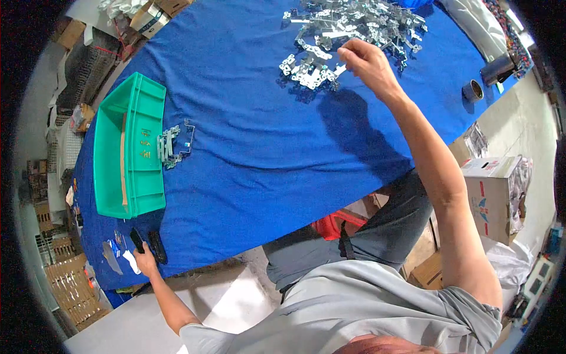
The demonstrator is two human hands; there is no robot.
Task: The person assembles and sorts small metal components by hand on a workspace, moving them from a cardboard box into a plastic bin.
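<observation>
The right hand [367,62] reaches to the far side of the blue table [253,147], its fingertips pinched on one small metal bracket [341,69] at the near edge of a big loose heap of metal brackets [354,26]. The left hand [144,259] rests at the near left table edge, fingers lightly around a black device [137,239]; another dark remote-like piece [157,246] lies just beside it. The brackets look thin, stiff, light and likely sharp-edged, and they tangle, so a flat end is probably the best place to pinch one free. A green bin [130,147] sits on the left, with a few linked brackets [171,146] touching its right wall. Between bin and heap the cloth is open room; a tape roll [473,91] stands near the right edge
</observation>
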